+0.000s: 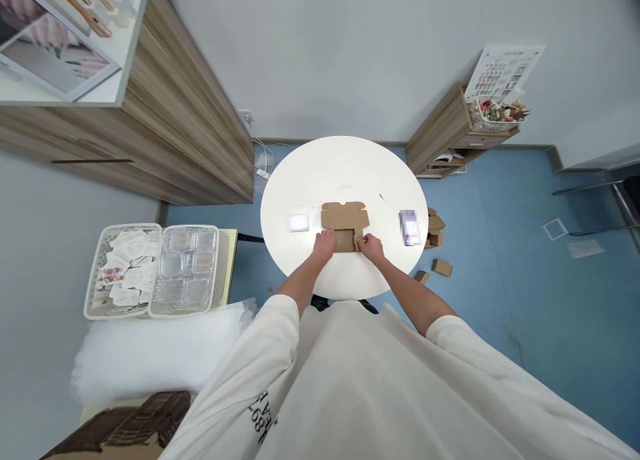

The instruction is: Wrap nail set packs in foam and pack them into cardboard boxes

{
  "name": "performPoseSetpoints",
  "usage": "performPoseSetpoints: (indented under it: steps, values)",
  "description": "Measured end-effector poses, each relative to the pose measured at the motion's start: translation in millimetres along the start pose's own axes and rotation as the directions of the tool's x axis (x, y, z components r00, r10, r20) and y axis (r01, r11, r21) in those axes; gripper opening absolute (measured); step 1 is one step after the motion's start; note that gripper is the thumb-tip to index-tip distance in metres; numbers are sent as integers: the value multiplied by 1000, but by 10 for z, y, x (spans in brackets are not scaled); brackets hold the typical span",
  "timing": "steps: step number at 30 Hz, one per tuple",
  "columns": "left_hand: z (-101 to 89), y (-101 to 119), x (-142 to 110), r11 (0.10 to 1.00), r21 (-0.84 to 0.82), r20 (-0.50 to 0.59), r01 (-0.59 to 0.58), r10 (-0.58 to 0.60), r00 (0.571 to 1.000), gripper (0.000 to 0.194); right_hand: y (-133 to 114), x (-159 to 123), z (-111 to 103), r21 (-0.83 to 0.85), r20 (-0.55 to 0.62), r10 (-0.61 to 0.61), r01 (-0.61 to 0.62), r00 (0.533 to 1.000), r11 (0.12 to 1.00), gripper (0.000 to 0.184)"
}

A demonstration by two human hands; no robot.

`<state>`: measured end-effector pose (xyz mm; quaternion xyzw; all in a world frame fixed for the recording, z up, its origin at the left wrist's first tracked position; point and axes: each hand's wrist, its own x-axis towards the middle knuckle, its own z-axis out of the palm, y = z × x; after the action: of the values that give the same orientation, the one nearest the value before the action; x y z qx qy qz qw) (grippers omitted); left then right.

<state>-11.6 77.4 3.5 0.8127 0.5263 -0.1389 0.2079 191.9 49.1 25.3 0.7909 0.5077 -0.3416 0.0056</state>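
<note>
Cardboard box [345, 215], one, brown, matt and rectangular, lies near the table's middle, its lid spread toward twelve o'clock. Left hand [325, 242] grips its nine-o'clock edge; right hand [371, 247] pinches its three-o'clock side. One smooth white oval table [345, 170] bears it, with one flat white rectangle [299, 222] at nine. Two perforated plastic baskets [215, 273] stand between eight and nine.

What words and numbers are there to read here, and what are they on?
"897" on the white shirt; any character before it is unclear.
"EA" beside it; the neighbouring letters are lost in folds.
Poster: print too small.
Paper slips: too small.
Purple item: blurred.
Cardboard box: no words I can make out.
</note>
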Motion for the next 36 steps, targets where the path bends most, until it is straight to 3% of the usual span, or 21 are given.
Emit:
performPoseSetpoints:
  steps: [9, 22, 28, 33, 36]
  values:
    - [16, -1, -6, 999, -31, -9, 5, -5, 1000, 107, -94, 170, 23, -202, 6, 29, -27, 1000, 979, 18]
    - [66, -18, -12, 998, 66, -17, 1, 0, 1000, 99, -110, 193, 117, -235, -34, 20, -28, 999, 971, 25]
    - [74, -31, 12, 1000, 21, -7, 2, -2, 1000, 98, 53, 101, 24, -261, 81, -123, 140, 989, 955, 27]
    - [82, -33, 18, 1000, 27, -22, -6, 7, 1000, 97, 138, -62, -25, -283, 58, -363, 364, 930, 887, 56]
    - [75, -29, 14, 999, 35, -28, -3, 4, 1000, 98, 80, -73, -28, -354, 134, -449, 466, 883, 811, 75]
